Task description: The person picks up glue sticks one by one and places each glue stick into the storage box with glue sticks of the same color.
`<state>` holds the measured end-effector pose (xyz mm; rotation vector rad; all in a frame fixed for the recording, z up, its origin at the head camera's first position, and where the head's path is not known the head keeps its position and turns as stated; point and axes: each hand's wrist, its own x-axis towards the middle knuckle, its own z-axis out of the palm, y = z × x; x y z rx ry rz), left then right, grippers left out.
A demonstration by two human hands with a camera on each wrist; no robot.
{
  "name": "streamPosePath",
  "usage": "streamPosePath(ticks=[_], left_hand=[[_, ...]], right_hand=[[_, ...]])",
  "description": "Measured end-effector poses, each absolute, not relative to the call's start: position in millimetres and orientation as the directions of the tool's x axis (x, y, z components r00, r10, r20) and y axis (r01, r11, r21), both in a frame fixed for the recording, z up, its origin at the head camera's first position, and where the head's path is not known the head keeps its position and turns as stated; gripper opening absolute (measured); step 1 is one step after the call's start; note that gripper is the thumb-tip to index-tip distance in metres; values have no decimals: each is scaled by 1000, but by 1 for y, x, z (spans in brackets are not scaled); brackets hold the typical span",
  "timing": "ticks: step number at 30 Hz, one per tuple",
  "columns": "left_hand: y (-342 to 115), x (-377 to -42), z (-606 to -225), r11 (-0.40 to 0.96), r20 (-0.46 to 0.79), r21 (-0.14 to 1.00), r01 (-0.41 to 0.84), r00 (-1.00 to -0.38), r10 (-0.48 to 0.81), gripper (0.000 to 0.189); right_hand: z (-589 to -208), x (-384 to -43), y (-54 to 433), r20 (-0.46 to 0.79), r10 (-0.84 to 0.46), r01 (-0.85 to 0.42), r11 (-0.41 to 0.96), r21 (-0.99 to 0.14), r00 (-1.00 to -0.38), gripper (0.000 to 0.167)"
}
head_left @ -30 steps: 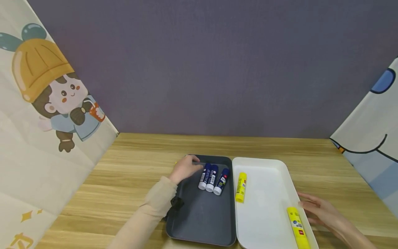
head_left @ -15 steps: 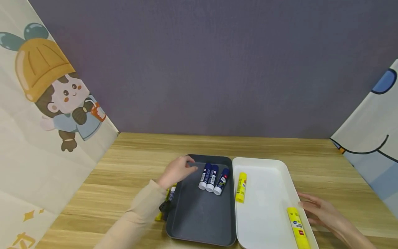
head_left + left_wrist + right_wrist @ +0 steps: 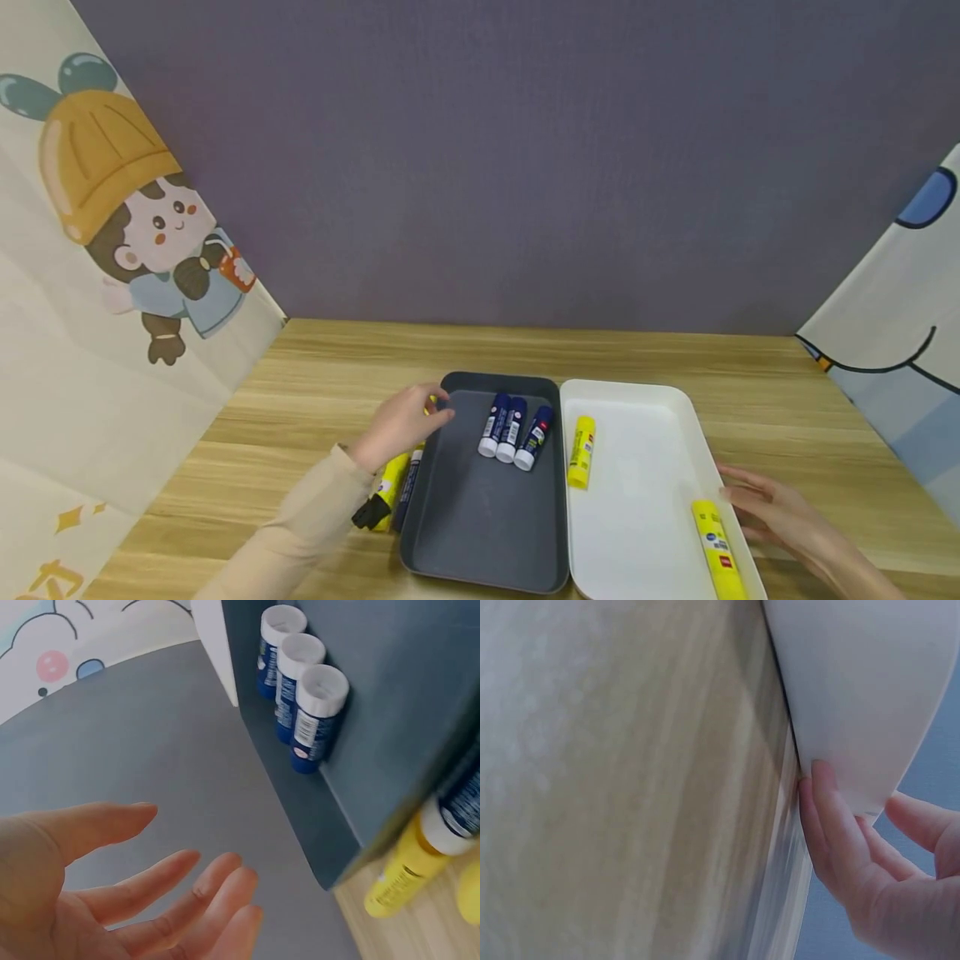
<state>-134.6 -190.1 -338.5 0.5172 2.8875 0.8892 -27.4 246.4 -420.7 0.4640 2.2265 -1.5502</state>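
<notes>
My left hand [image 3: 405, 425] hovers at the left rim of the dark grey tray [image 3: 487, 525], fingers loosely apart around nothing. Three blue glue sticks with white ends [image 3: 512, 429] lie in the tray's upper right part; the left wrist view shows these blue glue sticks [image 3: 311, 712] too. On the right, my right hand [image 3: 780, 508] rests against the white tray [image 3: 637, 450]. Its fingers [image 3: 840, 817] lie along the outer wall and its thumb touches the rim. Inside the white tray are a smaller yellow glue stick [image 3: 582, 452] and a larger yellow glue stick [image 3: 717, 546].
Left of the dark tray, partly under my left arm, lie a yellow glue stick [image 3: 393, 475] and a blue glue stick [image 3: 409, 483] on the wooden table [image 3: 330, 367]. The trays stand side by side. A dark panel [image 3: 525, 167] rises behind the table.
My left hand has drawn back leftward from over the dark tray to its left rim, uncovering glue sticks beside the tray. The right hand and both trays have stayed put.
</notes>
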Motion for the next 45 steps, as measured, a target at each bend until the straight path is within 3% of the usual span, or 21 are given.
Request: streamPosePath(ticks=[15,45], left_hand=[[-218,-127,-349,807,-14,543,233,-958,286,30],[-241,-105,-394,836,18,497,234,-966,259,44]], right_hand=[[-423,-28,248,-488,50,476,330,-815,-871,75],[-425,-27,249,-481,25,463,318,-827,-876,74]])
